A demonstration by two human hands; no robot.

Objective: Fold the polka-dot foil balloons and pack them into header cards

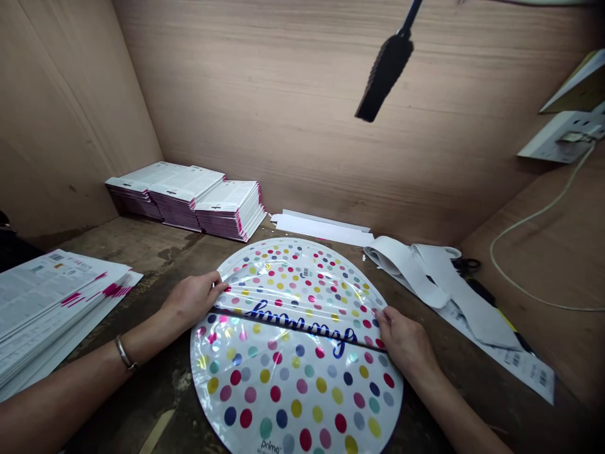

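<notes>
Near the left edge of the worn dark-brown surface (pixel 161 268) lies a thick pile of printed white paper cards with pink marks (pixel 57 296), probably kept there within reach yet clear of the arms. At the rear left corner, adjoining stacks of white cards with magenta edges (pixel 227 195) stand squared near the wooden panels, presumably for order.

The left hand (pixel 191 302), with a silver-coloured metal bangle (pixel 125 353) on its wrist, has thumb and fingertips pinched together on the left margin of a flat, round, glossy white foil balloon (pixel 293 410) with multicoloured dots. The balloon lies mid-surface, reaching towards the front edge. A dark crease or fold edge crosses it between the hands, cutting the blue script lettering; which of the two cannot be determined. Behind it, a folded white paper strip (pixel 326 228) lies along the rear edge.

The right hand (pixel 409 337) is clamped on the right margin, thumb on top, remaining fingers largely hidden. The opposed grips presumably hold the film taut and level.

Towards the rear right corner, looped white paper tape (pixel 409 268) lies beside black-handled scissors (pixel 467 265), apparently parked clear of the balloon.
</notes>
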